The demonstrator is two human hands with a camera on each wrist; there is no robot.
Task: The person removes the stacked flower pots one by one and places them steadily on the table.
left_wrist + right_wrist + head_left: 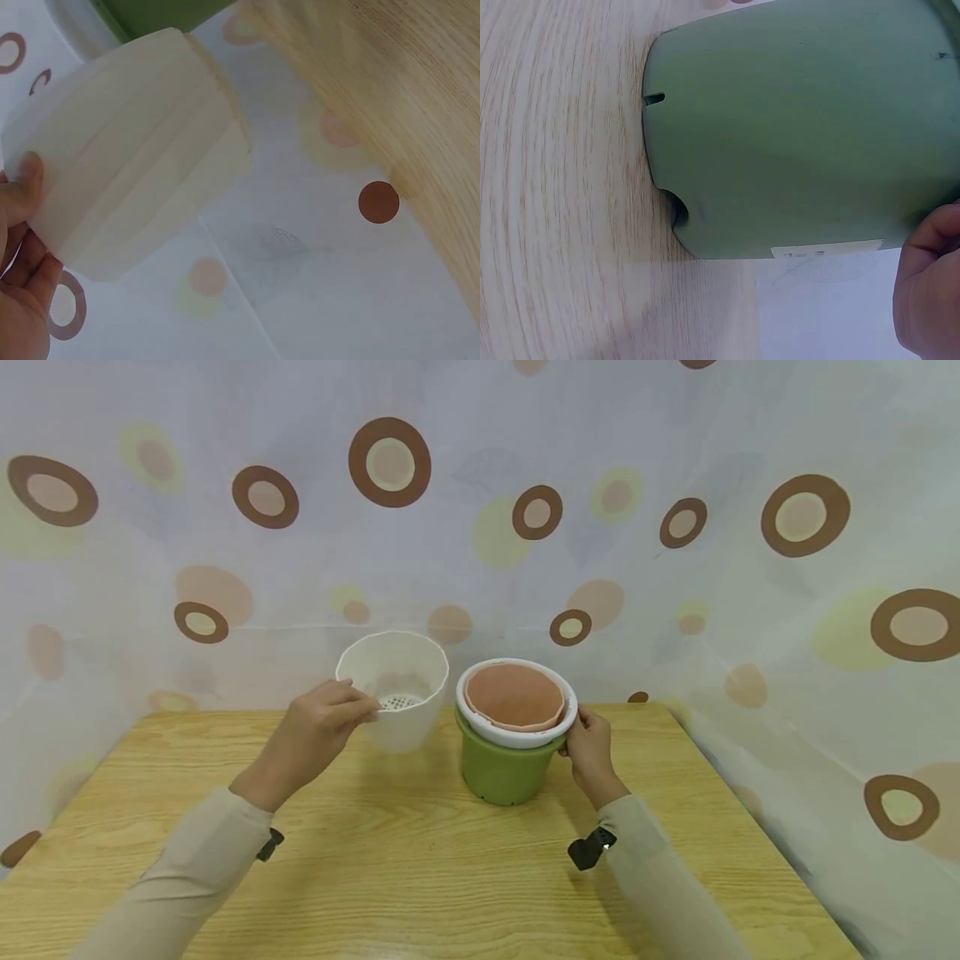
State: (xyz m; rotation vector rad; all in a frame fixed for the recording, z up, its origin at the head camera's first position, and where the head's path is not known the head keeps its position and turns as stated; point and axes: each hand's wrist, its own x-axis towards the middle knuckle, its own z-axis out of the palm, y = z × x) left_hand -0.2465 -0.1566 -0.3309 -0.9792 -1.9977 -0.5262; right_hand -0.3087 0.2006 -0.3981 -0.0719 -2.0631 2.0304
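Head alone shows both grips: left hand (pixel 313 725), white pot (pixel 408 727); right hand (pixel 590 750), green pot (pixel 504 768).

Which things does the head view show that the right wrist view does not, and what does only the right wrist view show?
Only head: the pale pot held by the left hand, and the brown pot and white pot stacked in the green pot.
Only right wrist: a white label on the green pot's side.
Both: the green pot, the right hand at its rim, the wooden table.
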